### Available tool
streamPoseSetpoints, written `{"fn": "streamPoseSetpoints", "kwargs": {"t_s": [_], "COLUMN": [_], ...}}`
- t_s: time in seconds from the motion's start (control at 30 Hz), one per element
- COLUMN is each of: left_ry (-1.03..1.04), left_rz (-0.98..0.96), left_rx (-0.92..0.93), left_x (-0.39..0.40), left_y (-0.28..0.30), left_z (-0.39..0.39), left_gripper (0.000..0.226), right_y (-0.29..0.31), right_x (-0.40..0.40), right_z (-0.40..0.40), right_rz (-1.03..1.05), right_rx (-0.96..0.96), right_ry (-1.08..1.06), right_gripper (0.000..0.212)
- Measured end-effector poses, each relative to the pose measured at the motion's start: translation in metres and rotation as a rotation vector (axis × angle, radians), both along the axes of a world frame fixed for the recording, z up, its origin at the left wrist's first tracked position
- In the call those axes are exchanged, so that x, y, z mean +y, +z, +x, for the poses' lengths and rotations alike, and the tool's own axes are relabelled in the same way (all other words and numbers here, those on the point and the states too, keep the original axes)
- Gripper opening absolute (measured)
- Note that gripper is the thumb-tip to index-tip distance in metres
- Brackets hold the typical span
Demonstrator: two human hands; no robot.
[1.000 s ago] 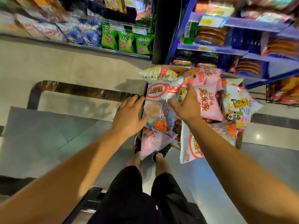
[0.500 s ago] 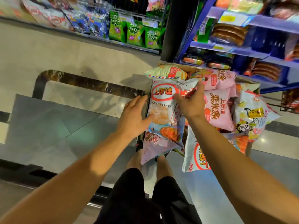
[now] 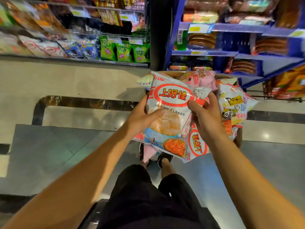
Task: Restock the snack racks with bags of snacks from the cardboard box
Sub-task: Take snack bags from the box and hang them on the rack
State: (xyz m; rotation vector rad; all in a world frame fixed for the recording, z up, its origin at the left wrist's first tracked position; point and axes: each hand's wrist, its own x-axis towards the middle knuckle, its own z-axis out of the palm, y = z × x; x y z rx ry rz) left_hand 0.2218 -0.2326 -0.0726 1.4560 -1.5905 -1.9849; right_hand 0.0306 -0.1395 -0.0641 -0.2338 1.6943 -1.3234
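"SHRIMP FLAKES" bag (image 3: pixel 170 111) gripped by left hand (image 3: pixel 142 119) and right hand (image 3: pixel 203 120).
Bag now raised above cardboard box (image 3: pixel 238 139); both thumbs are curled onto its front.

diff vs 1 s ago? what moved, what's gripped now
The shrimp flakes bag has come up out of the cardboard box and faces the camera. The left hand, which lay flat at its edge, now grips its left side; the right hand still holds its right side. The other bags, like the pink bag, stay in the box.

shrimp flakes bag (image 3: pixel 171 113), gripped by left hand (image 3: pixel 142 118), right hand (image 3: pixel 204 119)
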Motion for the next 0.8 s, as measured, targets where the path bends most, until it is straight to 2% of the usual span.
{"fn": "streamPoseSetpoints", "kwargs": {"t_s": [0.1, 0.23, 0.33, 0.47, 0.57, 0.6, 0.7, 0.8], "left_ry": [-0.077, -0.126, -0.183, -0.279, -0.305, -0.308, -0.264, -0.207], "left_rz": [-0.039, -0.058, -0.071, -0.149, -0.154, -0.142, -0.134, -0.172], "left_rx": [-0.015, -0.044, -0.061, -0.119, -0.17, -0.177, -0.217, -0.285], "left_x": [0.015, 0.032, 0.04, 0.049, 0.055, 0.057, 0.058, 0.052], "left_y": [0.001, 0.001, -0.002, -0.011, -0.022, -0.026, -0.033, -0.029], "left_z": [-0.022, -0.057, -0.078, -0.095, -0.099, -0.1, -0.098, -0.093], "left_gripper": [0.051, 0.047, 0.045, 0.056, 0.046, 0.048, 0.048, 0.05], "right_y": [0.006, 0.001, -0.019, -0.053, -0.073, -0.075, -0.074, -0.072], "right_x": [0.04, 0.102, 0.147, 0.182, 0.188, 0.188, 0.185, 0.176], "right_z": [-0.009, -0.019, -0.017, -0.009, -0.006, -0.005, -0.011, -0.027], "right_rz": [0.066, 0.151, 0.263, 0.356, 0.422, 0.457, 0.469, 0.375], "right_rx": [0.024, 0.11, 0.074, -0.001, -0.029, 0.046, 0.464, 0.832], "right_ry": [-0.117, -0.332, -0.463, -0.584, -0.61, -0.587, -0.392, 0.031], "right_gripper": [0.078, 0.054, 0.045, 0.041, 0.046, 0.047, 0.048, 0.054]}}
